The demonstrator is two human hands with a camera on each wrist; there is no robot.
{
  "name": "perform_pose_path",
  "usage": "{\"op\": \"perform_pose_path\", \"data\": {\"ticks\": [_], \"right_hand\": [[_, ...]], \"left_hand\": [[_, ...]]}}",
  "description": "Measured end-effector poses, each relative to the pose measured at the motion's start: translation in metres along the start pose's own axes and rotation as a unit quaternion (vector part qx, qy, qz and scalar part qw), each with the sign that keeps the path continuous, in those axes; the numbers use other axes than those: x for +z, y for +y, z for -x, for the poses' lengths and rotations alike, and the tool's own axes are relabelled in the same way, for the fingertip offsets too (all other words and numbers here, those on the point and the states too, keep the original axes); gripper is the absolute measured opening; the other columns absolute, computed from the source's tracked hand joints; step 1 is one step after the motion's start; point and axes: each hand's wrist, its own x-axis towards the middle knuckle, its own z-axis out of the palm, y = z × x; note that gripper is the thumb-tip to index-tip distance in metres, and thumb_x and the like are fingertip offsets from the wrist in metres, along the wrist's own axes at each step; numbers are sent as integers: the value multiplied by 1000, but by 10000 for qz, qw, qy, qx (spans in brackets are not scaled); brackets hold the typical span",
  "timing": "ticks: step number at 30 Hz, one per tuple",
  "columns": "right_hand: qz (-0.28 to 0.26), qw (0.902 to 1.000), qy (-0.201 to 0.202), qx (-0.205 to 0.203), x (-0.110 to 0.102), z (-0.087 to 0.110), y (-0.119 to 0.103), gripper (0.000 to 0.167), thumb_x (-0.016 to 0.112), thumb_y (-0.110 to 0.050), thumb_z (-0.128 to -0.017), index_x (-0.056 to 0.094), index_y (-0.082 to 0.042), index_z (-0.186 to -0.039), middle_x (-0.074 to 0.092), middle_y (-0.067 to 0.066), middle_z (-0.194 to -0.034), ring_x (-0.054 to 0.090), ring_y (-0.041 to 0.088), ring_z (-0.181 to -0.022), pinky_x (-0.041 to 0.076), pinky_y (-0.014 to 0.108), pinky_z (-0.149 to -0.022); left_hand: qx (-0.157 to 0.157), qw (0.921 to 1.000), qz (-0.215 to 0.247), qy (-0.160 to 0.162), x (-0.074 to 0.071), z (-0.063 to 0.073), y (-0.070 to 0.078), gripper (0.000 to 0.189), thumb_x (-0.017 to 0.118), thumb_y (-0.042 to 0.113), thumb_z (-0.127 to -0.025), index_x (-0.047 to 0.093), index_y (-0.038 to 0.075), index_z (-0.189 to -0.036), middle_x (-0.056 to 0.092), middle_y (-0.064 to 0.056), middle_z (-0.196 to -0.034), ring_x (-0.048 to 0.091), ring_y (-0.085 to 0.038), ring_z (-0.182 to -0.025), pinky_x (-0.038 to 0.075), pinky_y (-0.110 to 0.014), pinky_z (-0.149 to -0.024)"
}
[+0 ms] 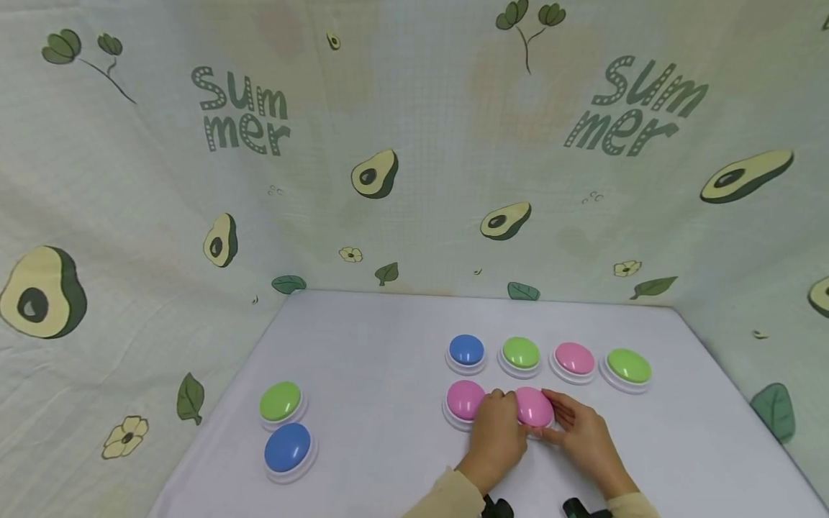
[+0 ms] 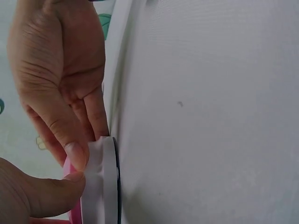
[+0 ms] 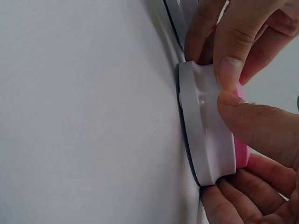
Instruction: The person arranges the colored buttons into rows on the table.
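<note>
Both hands hold one round pink buzzer point(image 1: 535, 407) with a white base, which sits on the white table point(image 1: 376, 403). My left hand point(image 1: 497, 432) grips its left side with bent fingers. From the right, my right hand point(image 1: 586, 439) has its thumb at the near edge and fingers round the far side. In the right wrist view, the two thumbtips meet at the white base point(image 3: 208, 130). Just left of the left hand, partly hidden by it, is another pink buzzer point(image 1: 465, 400).
Behind the hands runs a row: a blue buzzer point(image 1: 466, 350), a green buzzer point(image 1: 521, 352), a pink buzzer point(image 1: 574, 358) and a second green buzzer point(image 1: 629, 366). At the left stand a green buzzer point(image 1: 280, 401) and a blue buzzer point(image 1: 288, 447). Avocado-print cloth point(image 1: 427, 129) surrounds the table.
</note>
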Motion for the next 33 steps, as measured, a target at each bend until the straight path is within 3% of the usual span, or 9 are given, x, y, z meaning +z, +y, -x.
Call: {"op": "perform_pose_path", "data": {"ticks": [5,11,15,18,21,24,26,29,33], "right_hand": [[-65,10000,-16,-3,3,1,1,74,92,-6,-78,58,12,-140,60,34,-139,57,47,-132,53,20,-99],[218,9997,-52,-1,0,2,2,74,93,-10,-78,58,11,-140,61,33,-139,59,47,-130,56,30,-100],[245,9997,-39,-35,0,3,1,75,93,-10,-78,58,11,-140,61,34,-138,59,47,-129,56,26,-98],[256,9996,-90,-82,1,1,0,74,91,-6,-80,55,13,-142,58,35,-141,56,49,-132,54,22,-99],[280,9994,-134,-124,2,-2,-1,75,87,0,-82,50,15,-145,53,36,-145,54,50,-133,53,29,-102],[345,9992,-165,-129,2,-3,-3,78,86,2,-82,46,16,-147,53,36,-146,54,51,-133,52,37,-104],[490,9985,-149,-167,2,-3,-4,80,88,0,-81,46,16,-147,54,36,-145,54,51,-133,52,34,-104],[771,9964,-22,-355,2,-1,-7,82,91,-4,-78,49,15,-146,55,35,-144,55,51,-132,51,29,-104],[1143,9897,359,-789,8,-2,-16,82,94,-10,-75,54,13,-142,58,35,-141,57,53,-129,51,48,-104]], "left_hand": [[71,9997,-234,72,1,3,-1,37,93,24,-77,73,6,-102,64,-2,-85,63,-14,-81,54,-23,-78],[108,9991,-400,16,4,5,1,41,91,23,-78,73,3,-110,67,-3,-88,64,-13,-82,55,-23,-81],[98,9995,-300,-65,3,6,2,42,91,26,-80,73,4,-111,67,-2,-89,64,-12,-84,55,-22,-82],[27,9997,14,-224,0,5,0,48,90,33,-84,73,2,-116,68,-4,-95,66,-12,-91,55,-23,-87],[-68,9977,507,-433,-4,6,-5,54,87,39,-87,71,1,-122,70,-4,-103,67,-12,-99,56,-25,-92],[-87,9937,924,-626,-8,10,-9,56,86,37,-88,69,1,-128,72,-5,-115,67,-14,-110,55,-27,-98],[-67,9908,1146,-712,-11,14,-12,58,87,34,-88,67,1,-132,72,-7,-123,66,-16,-117,53,-28,-102],[44,9890,1320,-660,-16,22,-16,60,85,33,-89,65,1,-136,70,-8,-131,64,-17,-124,52,-30,-106],[181,9826,1805,-402,-27,31,-27,55,84,29,-91,66,0,-134,72,-8,-124,68,-13,-110,56,-24,-95]]}}
